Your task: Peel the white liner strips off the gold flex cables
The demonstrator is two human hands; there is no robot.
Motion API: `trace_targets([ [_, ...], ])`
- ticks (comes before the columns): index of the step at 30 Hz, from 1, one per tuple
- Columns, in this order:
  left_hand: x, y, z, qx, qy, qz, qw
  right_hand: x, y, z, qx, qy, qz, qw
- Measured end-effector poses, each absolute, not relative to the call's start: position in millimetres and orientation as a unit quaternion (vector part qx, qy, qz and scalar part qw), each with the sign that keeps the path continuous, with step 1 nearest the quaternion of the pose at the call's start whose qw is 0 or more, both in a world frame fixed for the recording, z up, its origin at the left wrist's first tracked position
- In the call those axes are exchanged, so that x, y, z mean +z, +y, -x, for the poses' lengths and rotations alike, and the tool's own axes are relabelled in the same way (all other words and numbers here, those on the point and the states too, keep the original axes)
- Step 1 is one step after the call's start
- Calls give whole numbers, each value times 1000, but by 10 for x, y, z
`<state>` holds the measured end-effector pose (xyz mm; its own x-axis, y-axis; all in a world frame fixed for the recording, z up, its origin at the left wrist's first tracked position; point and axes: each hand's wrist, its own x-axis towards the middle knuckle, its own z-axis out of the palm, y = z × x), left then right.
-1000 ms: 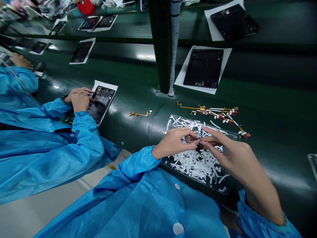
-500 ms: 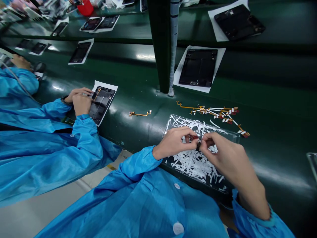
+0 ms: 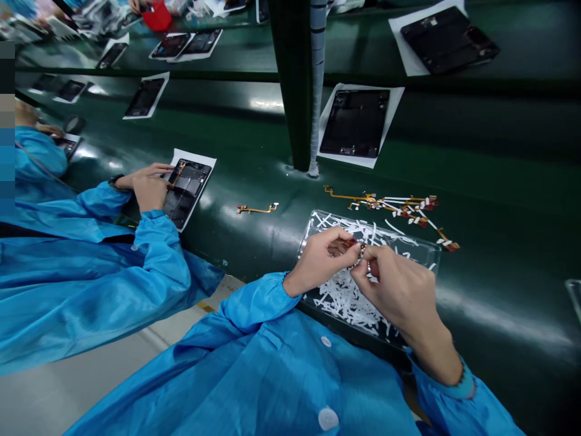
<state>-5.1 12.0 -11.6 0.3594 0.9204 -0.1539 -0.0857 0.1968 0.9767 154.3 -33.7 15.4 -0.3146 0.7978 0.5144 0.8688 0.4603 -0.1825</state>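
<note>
My left hand (image 3: 323,257) pinches a small reddish-brown flex cable (image 3: 352,241) between thumb and fingers. Close against it, my right hand (image 3: 399,284) has its thumb and fingertips closed at the cable's other end; exactly what they grip is partly hidden. Both hands are over a clear plastic tray (image 3: 429,248) heaped with white paper strips (image 3: 347,303). Just beyond the tray lies a pile of orange flex cables (image 3: 399,206) with white backing on them. One single flex cable (image 3: 257,209) rests apart to the left.
A dark green pillar (image 3: 295,91) with a grey wrapped pipe rises from the bench. Tablet housings (image 3: 356,121) on white sheets lie beyond it and on the shelf above. At left, a co-worker's hands (image 3: 149,188) work on another tablet housing (image 3: 186,194).
My right hand has shifted left and turned, its fingertips now nearer my left hand. The left hand stays nearly in place, still pinching the cable. The tablet housing beyond the pillar has shifted slightly left.
</note>
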Motion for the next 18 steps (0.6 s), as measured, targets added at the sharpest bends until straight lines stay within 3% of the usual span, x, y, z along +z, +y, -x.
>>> trace_targets([
  [5,-77,177,122,357,416,-470,691,170,-350,-1665,-6,-827,484,285],
  [12,-36,200,208,323,395,-483,712,222,-340,-1714,-128,-831,478,252],
  [18,-14,130,190,328,397,-547,660,211,-302,-1723,-129,-835,491,211],
])
